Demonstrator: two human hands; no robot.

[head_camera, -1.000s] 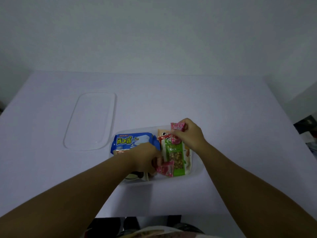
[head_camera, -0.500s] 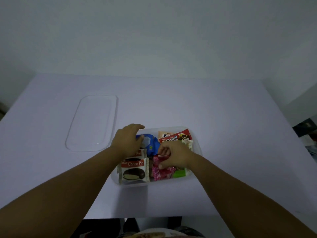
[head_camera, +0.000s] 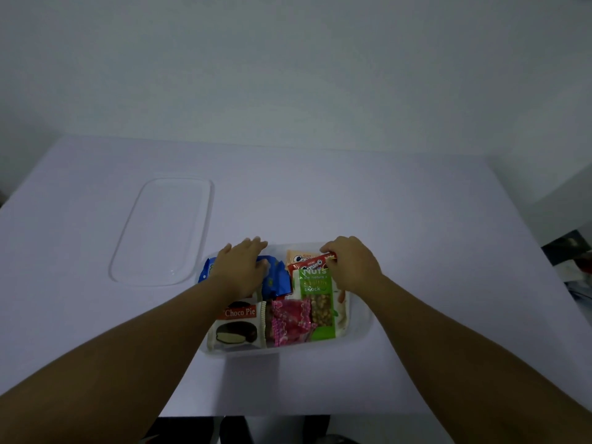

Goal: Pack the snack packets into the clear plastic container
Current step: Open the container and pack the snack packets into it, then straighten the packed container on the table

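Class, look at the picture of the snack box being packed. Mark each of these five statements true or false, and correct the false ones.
1. The clear lid lies on the table, left of the clear plastic container. True.
2. The left hand rests flat on the blue packet. True.
3. The Choco Pie packet lies outside the container. False: it sits in the container's near left corner.
4. The right hand holds the pink packet. False: its fingers are at the end of the red cream biscuit packet; the pink packet lies untouched.
5. The green nuts packet lies to the right of the pink packet. True.
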